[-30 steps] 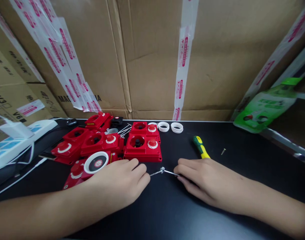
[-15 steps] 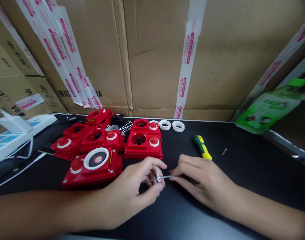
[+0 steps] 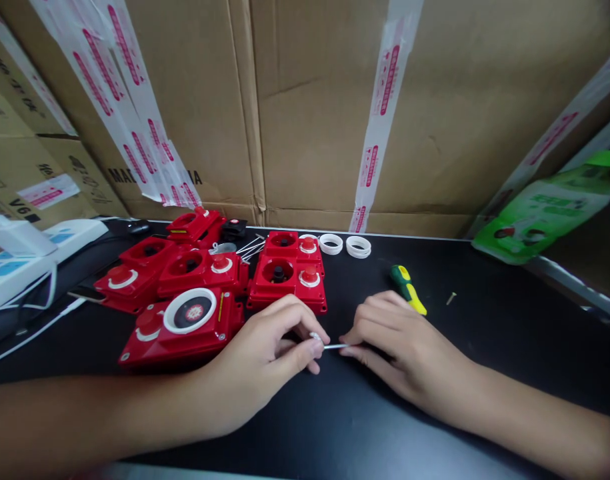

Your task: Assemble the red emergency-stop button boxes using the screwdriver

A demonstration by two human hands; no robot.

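Between both hands runs a thin metal rod [image 3: 335, 346], low over the black table. My left hand [image 3: 279, 350] is closed, its thumb and fingertips pinching a small pale metal piece [image 3: 315, 337] at the rod's left end; most of that piece is hidden by the fingers. My right hand [image 3: 397, 340] pinches the rod's other end between thumb and index finger. Just beyond my right hand lies a screwdriver handle [image 3: 405, 288] in green and yellow. Left of my left hand sits a red box [image 3: 179, 327] with a white ring and a red knob.
Several more red boxes [image 3: 287, 290] stand at the back left, near thin metal rods [image 3: 251, 248]. White rings [image 3: 358, 247] lie toward the cardboard wall [image 3: 309, 133]. A screw [image 3: 451, 298] rests at right, a green bottle [image 3: 539, 220] beyond it, and a power strip [image 3: 75, 243] at far left.
The fingers of my left hand have closed further round the small metal piece, which now shows less. The view has shifted slightly. My right hand keeps its pinch on the rod.
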